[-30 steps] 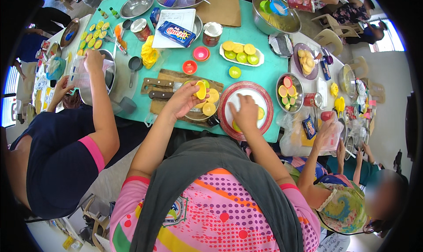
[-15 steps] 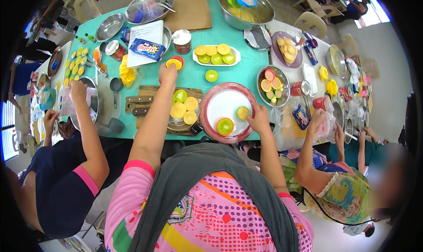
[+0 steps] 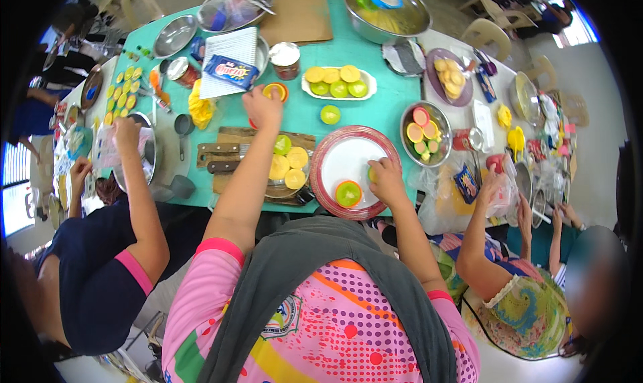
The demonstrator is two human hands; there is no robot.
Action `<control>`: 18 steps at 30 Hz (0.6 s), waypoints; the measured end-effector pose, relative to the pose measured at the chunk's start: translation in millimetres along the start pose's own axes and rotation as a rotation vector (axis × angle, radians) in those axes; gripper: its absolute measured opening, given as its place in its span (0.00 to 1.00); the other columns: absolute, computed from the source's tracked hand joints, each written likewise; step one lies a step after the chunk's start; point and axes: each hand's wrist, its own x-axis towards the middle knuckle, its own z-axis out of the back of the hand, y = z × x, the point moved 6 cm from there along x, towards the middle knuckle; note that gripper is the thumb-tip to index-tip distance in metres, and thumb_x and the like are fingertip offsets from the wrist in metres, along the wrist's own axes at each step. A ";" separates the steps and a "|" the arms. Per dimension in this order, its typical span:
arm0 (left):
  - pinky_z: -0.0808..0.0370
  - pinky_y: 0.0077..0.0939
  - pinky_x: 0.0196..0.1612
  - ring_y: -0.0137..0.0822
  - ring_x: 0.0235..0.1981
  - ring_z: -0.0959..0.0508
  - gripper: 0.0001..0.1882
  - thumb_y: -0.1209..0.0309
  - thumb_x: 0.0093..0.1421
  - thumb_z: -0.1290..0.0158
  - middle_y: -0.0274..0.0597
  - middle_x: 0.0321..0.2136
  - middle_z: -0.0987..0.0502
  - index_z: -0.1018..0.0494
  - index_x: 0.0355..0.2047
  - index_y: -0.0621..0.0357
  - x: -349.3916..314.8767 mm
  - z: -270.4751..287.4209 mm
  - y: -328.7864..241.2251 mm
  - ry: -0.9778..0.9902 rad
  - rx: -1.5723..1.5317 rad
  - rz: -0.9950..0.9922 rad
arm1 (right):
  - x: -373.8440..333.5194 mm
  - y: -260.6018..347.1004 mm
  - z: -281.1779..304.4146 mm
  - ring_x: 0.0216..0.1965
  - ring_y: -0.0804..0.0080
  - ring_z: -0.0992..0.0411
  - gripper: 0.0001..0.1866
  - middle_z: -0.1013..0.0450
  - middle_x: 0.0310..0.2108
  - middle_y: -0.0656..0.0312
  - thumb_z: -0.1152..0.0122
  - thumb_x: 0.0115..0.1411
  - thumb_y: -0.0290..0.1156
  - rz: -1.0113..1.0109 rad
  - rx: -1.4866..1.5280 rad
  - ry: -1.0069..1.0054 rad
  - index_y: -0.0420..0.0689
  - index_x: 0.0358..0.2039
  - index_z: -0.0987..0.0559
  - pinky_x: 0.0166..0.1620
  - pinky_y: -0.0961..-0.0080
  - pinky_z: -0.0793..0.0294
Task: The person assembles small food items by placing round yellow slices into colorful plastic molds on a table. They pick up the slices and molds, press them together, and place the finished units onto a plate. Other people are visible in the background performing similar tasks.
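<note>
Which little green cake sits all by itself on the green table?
The green cake alone on the bare teal table, between the white tray and the round red-rimmed plate. Other green ones sit on a tray, plate or board.

A teal table [image 3: 375, 55] carries a red-rimmed plate [image 3: 348, 157], wooden board [image 3: 231, 148], white oval dish [image 3: 337, 84] and steel bowls [image 3: 385, 11].

The tabletop [image 3: 348, 118] was teal. The round plate [image 3: 348, 159] was white with a red rim, and the small cake [image 3: 348, 193] on it was green in an orange cup. The oblong dish [image 3: 338, 83] was white, its cakes yellow and green.
</note>
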 end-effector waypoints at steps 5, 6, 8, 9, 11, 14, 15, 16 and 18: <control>0.33 0.43 0.51 0.49 0.46 0.30 0.24 0.64 0.51 0.40 0.50 0.43 0.29 0.30 0.48 0.59 -79.3 9.5 -54.6 0.344 -0.233 -0.328 | 10.8 0.8 14.5 0.40 0.57 0.27 0.29 0.28 0.39 0.52 0.30 0.47 0.33 -0.138 0.385 -0.165 0.42 0.50 0.27 0.43 0.65 0.26; 0.33 0.43 0.53 0.49 0.48 0.30 0.26 0.64 0.50 0.39 0.50 0.45 0.29 0.30 0.50 0.58 -105.5 5.5 -62.5 0.656 -0.437 -0.238 | 15.7 4.1 11.6 0.39 0.62 0.27 0.29 0.27 0.39 0.54 0.32 0.50 0.33 -0.212 0.605 -0.082 0.40 0.52 0.29 0.42 0.69 0.26; 0.30 0.37 0.48 0.41 0.48 0.28 0.32 0.65 0.50 0.36 0.46 0.48 0.29 0.34 0.55 0.56 -151.8 12.4 -71.6 0.830 -0.500 -0.804 | 25.1 26.3 8.9 0.38 0.71 0.26 0.28 0.27 0.40 0.58 0.35 0.56 0.33 -0.349 1.035 0.100 0.37 0.55 0.32 0.40 0.76 0.25; 0.29 0.35 0.47 0.40 0.47 0.28 0.33 0.65 0.50 0.36 0.46 0.50 0.30 0.34 0.56 0.56 -161.6 19.4 -73.6 0.860 -0.533 -0.783 | 26.9 39.1 12.5 0.38 0.75 0.26 0.25 0.26 0.40 0.60 0.39 0.60 0.33 -0.350 1.201 0.145 0.36 0.55 0.33 0.39 0.77 0.25; 0.29 0.31 0.45 0.38 0.46 0.28 0.35 0.65 0.49 0.35 0.46 0.52 0.30 0.35 0.58 0.55 -174.5 32.4 -78.0 0.918 -0.598 -0.742 | 29.4 57.8 11.1 0.38 0.75 0.26 0.24 0.26 0.40 0.60 0.39 0.60 0.33 -0.345 1.393 0.214 0.38 0.54 0.32 0.39 0.77 0.25; 0.29 0.28 0.44 0.35 0.42 0.27 0.35 0.65 0.49 0.35 0.44 0.53 0.30 0.34 0.57 0.55 -167.6 33.5 -63.9 0.955 -0.616 -0.532 | 32.0 73.1 8.0 0.37 0.76 0.26 0.22 0.27 0.41 0.62 0.41 0.61 0.32 -0.341 1.510 0.293 0.40 0.54 0.32 0.39 0.76 0.24; 0.29 0.27 0.44 0.34 0.42 0.28 0.35 0.66 0.49 0.35 0.43 0.52 0.29 0.35 0.58 0.55 -164.4 37.9 -63.4 0.957 -0.631 -0.544 | 31.8 80.7 9.0 0.37 0.77 0.26 0.22 0.27 0.41 0.62 0.41 0.61 0.32 -0.342 1.558 0.309 0.40 0.55 0.32 0.40 0.76 0.24; 0.29 0.27 0.43 0.34 0.42 0.27 0.35 0.66 0.49 0.35 0.43 0.51 0.29 0.34 0.57 0.55 -161.7 41.2 -62.3 0.958 -0.636 -0.524 | 31.6 85.7 9.7 0.37 0.77 0.26 0.22 0.27 0.42 0.62 0.42 0.62 0.32 -0.343 1.605 0.325 0.40 0.55 0.33 0.40 0.76 0.23; 0.29 0.27 0.43 0.35 0.42 0.27 0.35 0.66 0.49 0.34 0.44 0.50 0.29 0.34 0.57 0.56 -159.2 49.7 -61.9 0.959 -0.646 -0.480 | 33.8 88.1 2.3 0.38 0.75 0.26 0.23 0.27 0.43 0.60 0.43 0.63 0.33 -0.293 1.666 0.381 0.40 0.56 0.33 0.42 0.76 0.23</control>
